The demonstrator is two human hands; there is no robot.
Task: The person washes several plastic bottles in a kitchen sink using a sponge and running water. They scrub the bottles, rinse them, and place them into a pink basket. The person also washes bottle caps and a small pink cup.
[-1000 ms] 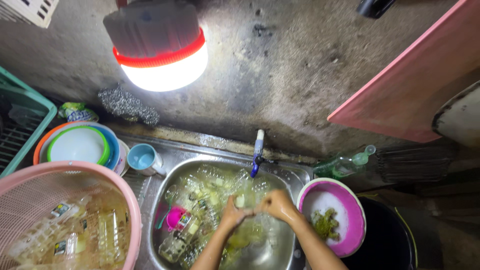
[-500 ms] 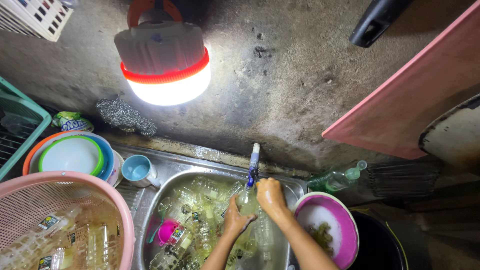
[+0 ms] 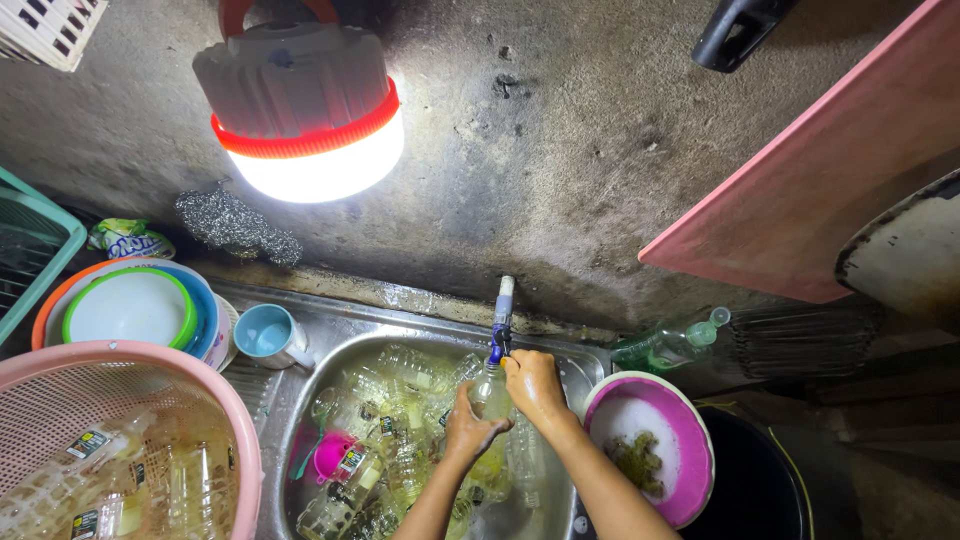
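clear bottle (image 3: 489, 388) upright, mouth up under tap (image 3: 500, 325) | left hand (image 3: 468, 430), right hand (image 3: 532, 385): fingers grip it

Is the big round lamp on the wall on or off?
On. The lamp's white bottom glows brightly below its red ring, lighting the grey wall around it.

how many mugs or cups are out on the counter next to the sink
1: a light blue ceramic mug stands on the steel sink's left drainboard, beside the stacked plastic bowls. More could be hidden among the clear bottles in the basin or in the pink basket.
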